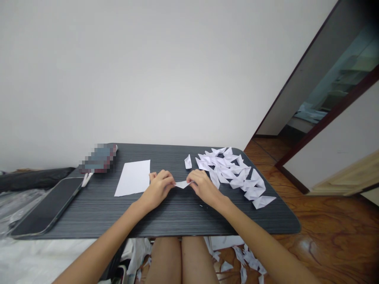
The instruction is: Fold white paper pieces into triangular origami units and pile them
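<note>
Between my two hands is a small folded piece of white paper (pixel 182 184), held just above the dark tabletop. My left hand (pixel 160 184) pinches its left end, and my right hand (pixel 203 183) pinches the right end. Flat sheets of white paper (pixel 132 178) lie left of my left hand. Beyond my right hand stands a single folded paper boat (pixel 188 162). A spread of many similar folded paper boats (pixel 225 167) covers the table's right side. The fingertips hide both ends of the held paper.
The dark table (pixel 97 215) has a rounded right corner and stands against a white wall. On its left lie a large phone (pixel 49 205) and a blurred-out item (pixel 99 157). Paper scraps (pixel 250 258) litter the wooden floor below.
</note>
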Demonstrator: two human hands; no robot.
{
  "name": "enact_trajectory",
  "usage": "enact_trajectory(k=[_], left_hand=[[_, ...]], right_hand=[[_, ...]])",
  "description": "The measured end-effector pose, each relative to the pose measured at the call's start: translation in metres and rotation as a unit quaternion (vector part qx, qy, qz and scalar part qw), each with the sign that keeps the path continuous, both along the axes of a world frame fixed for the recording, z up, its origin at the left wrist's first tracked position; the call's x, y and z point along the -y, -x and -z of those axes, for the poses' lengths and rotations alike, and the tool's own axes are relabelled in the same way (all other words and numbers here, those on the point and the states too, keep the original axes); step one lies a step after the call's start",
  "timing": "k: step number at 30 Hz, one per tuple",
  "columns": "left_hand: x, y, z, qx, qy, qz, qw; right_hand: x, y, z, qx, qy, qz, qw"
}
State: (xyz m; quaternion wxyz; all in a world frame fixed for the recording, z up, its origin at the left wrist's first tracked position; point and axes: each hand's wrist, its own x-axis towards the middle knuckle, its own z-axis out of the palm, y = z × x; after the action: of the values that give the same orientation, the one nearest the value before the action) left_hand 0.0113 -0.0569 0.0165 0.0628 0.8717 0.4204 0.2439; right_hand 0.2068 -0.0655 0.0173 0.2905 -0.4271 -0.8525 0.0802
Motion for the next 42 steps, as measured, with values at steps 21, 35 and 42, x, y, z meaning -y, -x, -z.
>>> enact_trajectory(k=[21,35,42], left_hand=[[-0.017,-0.011,-0.003,-0.084,0.198,-0.084,0.973],[-0.008,0.009,0.018,-0.004,0.059,0.135,0.989],[-0.012,0.018,0.017,-0.086,-0.032,0.143,0.986]], right_hand=[[-0.009,-0.003,0.017,0.023,0.157,0.081,0.984],[0.017,0.001,0.023,0.087,-0.006,-0.013,0.996],[0.0,-0.007,0.024,0.081,-0.019,-0.033,0.996]])
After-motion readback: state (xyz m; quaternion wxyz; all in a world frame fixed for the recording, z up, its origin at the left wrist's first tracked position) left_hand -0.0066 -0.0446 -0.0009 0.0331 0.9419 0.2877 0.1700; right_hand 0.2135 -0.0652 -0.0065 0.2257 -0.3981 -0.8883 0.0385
